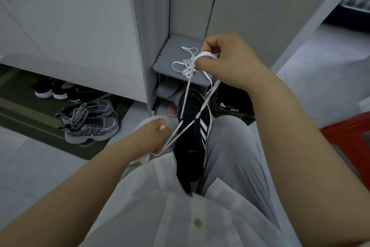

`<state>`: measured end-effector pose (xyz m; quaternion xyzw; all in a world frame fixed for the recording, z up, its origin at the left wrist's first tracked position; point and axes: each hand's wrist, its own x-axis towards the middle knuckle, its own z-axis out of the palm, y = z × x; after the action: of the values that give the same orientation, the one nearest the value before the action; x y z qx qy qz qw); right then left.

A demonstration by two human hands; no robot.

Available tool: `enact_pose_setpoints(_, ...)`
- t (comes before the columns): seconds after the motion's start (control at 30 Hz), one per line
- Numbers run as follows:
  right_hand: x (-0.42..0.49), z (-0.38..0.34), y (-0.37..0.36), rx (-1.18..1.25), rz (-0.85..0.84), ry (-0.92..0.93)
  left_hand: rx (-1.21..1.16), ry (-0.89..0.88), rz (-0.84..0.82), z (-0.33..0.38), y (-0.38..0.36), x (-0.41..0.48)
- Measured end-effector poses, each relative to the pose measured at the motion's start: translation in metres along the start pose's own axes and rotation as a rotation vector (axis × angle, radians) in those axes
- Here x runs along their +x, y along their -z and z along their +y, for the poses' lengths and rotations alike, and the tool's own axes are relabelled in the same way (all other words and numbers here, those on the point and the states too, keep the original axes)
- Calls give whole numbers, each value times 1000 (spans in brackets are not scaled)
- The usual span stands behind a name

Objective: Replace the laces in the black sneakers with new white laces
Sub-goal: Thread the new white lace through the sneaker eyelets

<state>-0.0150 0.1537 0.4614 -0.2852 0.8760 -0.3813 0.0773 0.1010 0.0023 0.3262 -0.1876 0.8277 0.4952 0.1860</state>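
Observation:
A black sneaker [193,126] with three white stripes stands wedged between my knees, toe pointing away. A white lace [186,94] runs through its lower eyelets. My right hand [226,60] is raised above the shoe, pinching a loop of this lace. My left hand [152,136] sits low at the shoe's left side and grips the lace's other end, pulled taut. A second white lace [185,62] lies in a loose tangle on the grey shelf [170,50] behind the shoe.
Grey slippers [168,90] sit under the shelf and a pink shoe [171,111] on the floor. A pair of grey-silver sneakers [90,122] and dark shoes [52,89] rest on a green mat [30,118] at left. A black bag [232,104] and red stool [348,132] are at right.

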Motion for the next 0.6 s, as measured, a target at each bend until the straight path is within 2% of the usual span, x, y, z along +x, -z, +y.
enact_pose_setpoints(0.1,1,4,-13,-39,-32,-15,385,-46,-3,7,-7,-1)
enact_pose_setpoints(0.17,3,14,-22,-56,-111,-113,600,-160,-14,18,-9,-6)
enact_pose_setpoints(0.27,4,40,-39,-85,-251,-277,739,-355,-126,34,-9,-18)
enact_pose_setpoints(0.4,0,78,-63,-13,-321,-361,693,-534,-361,46,-14,-41)
enact_pose_setpoints(0.5,-3,89,-71,-2,-312,-345,639,-710,-439,44,-13,-55)
enact_pose_setpoints(0.57,-4,94,-72,12,-298,-336,527,-721,-482,43,-10,-59)
enact_pose_setpoints(0.6,-3,96,-72,23,-281,-331,416,-670,-499,43,-7,-59)
